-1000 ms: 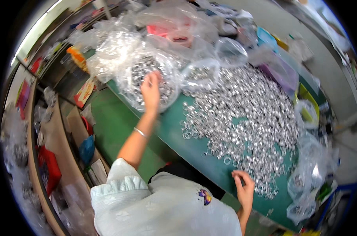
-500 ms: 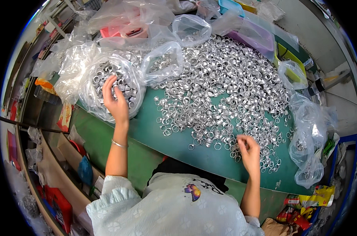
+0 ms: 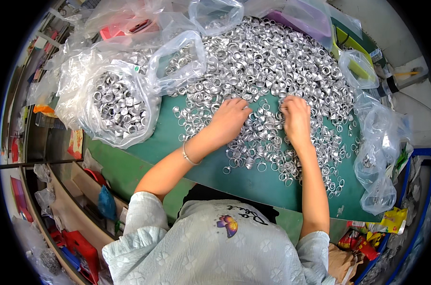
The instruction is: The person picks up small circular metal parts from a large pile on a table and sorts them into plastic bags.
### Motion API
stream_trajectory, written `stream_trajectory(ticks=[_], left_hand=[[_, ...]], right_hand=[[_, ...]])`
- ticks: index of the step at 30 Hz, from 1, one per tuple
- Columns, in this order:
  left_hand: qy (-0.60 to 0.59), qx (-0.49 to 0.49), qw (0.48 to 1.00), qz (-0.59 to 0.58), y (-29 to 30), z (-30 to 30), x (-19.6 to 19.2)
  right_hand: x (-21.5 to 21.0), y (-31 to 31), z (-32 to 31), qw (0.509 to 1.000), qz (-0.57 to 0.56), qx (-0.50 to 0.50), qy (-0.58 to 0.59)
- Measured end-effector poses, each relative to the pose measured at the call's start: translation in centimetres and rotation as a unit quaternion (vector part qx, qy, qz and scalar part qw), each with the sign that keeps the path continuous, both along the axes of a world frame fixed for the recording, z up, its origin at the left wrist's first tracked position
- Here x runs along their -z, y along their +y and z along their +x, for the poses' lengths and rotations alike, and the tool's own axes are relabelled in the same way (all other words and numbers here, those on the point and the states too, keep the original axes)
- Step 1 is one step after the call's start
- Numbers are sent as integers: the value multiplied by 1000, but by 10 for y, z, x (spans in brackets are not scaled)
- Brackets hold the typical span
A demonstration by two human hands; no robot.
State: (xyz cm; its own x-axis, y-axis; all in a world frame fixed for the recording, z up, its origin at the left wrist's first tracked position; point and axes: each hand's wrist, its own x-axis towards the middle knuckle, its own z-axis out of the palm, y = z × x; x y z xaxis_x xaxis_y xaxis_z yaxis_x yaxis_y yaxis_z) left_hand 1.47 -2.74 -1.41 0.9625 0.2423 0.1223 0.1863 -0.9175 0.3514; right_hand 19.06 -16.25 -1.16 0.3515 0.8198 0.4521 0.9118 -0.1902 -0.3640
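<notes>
Both hands lay palm-down in the heap of silver metal rings (image 3: 272, 61) spread over the green tabletop (image 3: 253, 183). Left hand (image 3: 229, 118), w/ a thin bracelet (image 3: 187, 154) at the wrist, had fingers curled into the rings; right hand (image 3: 296, 118) likewise, just beside it. Cannot tell if either actually gripped a ring. A clear plastic bag (image 3: 118, 104) full of rings sat left of the hands, more bags (image 3: 374, 161) at right edge.

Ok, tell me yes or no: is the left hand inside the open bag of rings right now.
No, the left hand rests on the loose metal rings spread over the green table, apart from the open bag.
</notes>
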Motion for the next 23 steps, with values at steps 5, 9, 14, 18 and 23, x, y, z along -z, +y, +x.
stream_trajectory(ticks=[5, 9, 14, 18, 23], left_hand=[[-60, 23, 998, -12, -13, -25, -4], [-59, 15, 998, 34, -29, -42, -8], [-35, 48, 997, -54, -29, -43, -16], [-33, 21, 998, -50, -20, -5, -26], [9, 42, 999, 14, -46, 21, 10]], right_hand=[[-6, -55, 0, 977, 38, 52, 202], [-8, -100, -1, 827, 123, 49, 546], [-18, -111, -1, 564, 241, 8, 790], [-18, -75, 8, 827, 118, 44, 547], [-3, 11, 6, 969, -183, 160, -41]])
